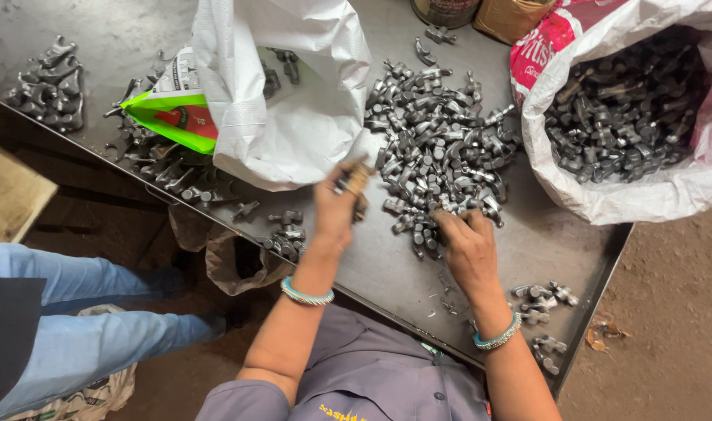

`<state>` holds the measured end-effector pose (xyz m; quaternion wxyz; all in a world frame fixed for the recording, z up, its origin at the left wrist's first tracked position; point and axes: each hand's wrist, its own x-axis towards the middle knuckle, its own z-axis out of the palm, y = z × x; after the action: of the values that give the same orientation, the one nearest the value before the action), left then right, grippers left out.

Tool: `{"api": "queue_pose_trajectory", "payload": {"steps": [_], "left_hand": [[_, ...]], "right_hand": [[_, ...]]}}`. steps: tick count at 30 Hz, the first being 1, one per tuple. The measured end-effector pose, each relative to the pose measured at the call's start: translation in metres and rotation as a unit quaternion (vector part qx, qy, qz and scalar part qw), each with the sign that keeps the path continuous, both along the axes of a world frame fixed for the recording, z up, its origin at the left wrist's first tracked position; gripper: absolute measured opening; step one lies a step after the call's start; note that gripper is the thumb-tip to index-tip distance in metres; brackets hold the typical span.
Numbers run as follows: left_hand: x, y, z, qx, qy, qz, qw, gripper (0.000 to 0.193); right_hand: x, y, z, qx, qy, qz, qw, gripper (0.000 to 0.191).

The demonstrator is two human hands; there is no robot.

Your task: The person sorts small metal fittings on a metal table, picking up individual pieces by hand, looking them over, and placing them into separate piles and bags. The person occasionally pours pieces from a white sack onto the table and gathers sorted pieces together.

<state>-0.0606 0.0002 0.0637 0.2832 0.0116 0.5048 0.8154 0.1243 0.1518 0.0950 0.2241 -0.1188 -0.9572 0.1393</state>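
1. Head view, surface: a dark metal bench [387,269] with a raised lip runs diagonally across the frame. Its top is scuffed and dull, with a few shavings near the front edge.
2. Head view, main stock: a large heap of small grey metal parts [441,148] lies at the bench centre, spread loosely between two sacks.
3. Head view, left hand [336,206]: the fingers are closed around a small metal part [354,181], held just above the bench at the heap's left edge, close against the white woven sack [286,101].
4. Head view, right hand [465,242]: it rests palm down at the near edge of the heap, the fingers curled onto parts there; whether they actually grip one cannot be told.
5. Head view, wrists: each wrist carries a blue-and-white bangle [307,294].
6. Head view, containers: the white woven sack lies on its side with a green and red printed flap. A second sack [628,195], white with a pink and red rim, stands open at the right, filled with similar grey parts.
7. Head view, smaller lots: separate clusters sit at the far left corner [48,82], beneath the white woven sack, and near the right front corner [543,300].
8. Head view, room: brown earthen floor [667,312] beyond the bench. Another person's legs in blue jeans [75,312] appear at the lower left. Two round containers stand at the top edge.
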Motion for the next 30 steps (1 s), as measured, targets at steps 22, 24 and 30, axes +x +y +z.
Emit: {"api": "queue_pose_trajectory", "payload": {"steps": [22, 24, 30], "left_hand": [[0.120, 0.003, -0.075, -0.048, -0.109, -0.254, 0.960, 0.017], [0.122, 0.005, -0.077, -0.055, -0.138, -0.251, 0.957, 0.018], [0.124, 0.014, -0.071, -0.015, -0.214, -0.243, 0.946, 0.019]], "right_hand": [[0.095, -0.025, -0.080, -0.737, 0.235, -0.144, 0.617, 0.022], [0.097, -0.022, -0.089, -0.783, 0.241, -0.164, 0.550, 0.020], [0.097, -0.015, -0.105, -0.812, 0.200, -0.228, 0.498, 0.018]]}}
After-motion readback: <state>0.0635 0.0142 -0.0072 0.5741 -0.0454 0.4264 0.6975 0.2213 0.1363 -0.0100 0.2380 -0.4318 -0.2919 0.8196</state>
